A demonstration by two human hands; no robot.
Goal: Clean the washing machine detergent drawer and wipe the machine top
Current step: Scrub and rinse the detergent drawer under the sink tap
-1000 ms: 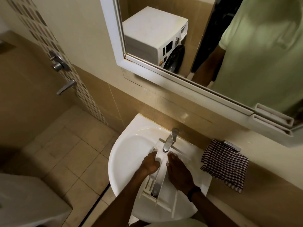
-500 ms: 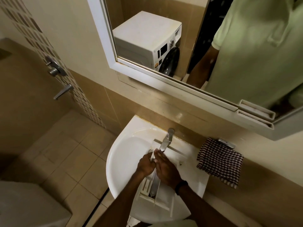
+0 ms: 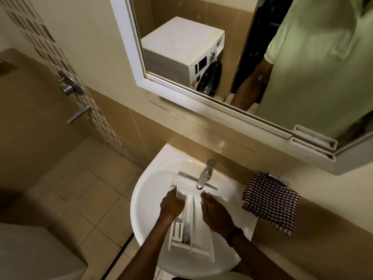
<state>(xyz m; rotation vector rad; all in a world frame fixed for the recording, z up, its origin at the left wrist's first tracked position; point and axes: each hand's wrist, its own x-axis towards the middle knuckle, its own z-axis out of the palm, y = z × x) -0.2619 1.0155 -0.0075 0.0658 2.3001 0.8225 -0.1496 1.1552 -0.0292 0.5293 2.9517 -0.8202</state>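
detergent drawer (image 3: 188, 211) lies in the white basin (image 3: 141, 201) under the tap (image 3: 204, 175); left hand (image 3: 171, 205) curls round its left edge, right hand (image 3: 216, 216) rests flat, fingers straight, on its right side.

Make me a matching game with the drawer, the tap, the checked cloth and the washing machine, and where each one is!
Things:
1 drawer
2 tap
3 checked cloth
4 washing machine

Places:
A seen in the mirror
B lying in the sink
C beside the sink, on the right
D above the drawer's far end

Pairs: 1-B, 2-D, 3-C, 4-A
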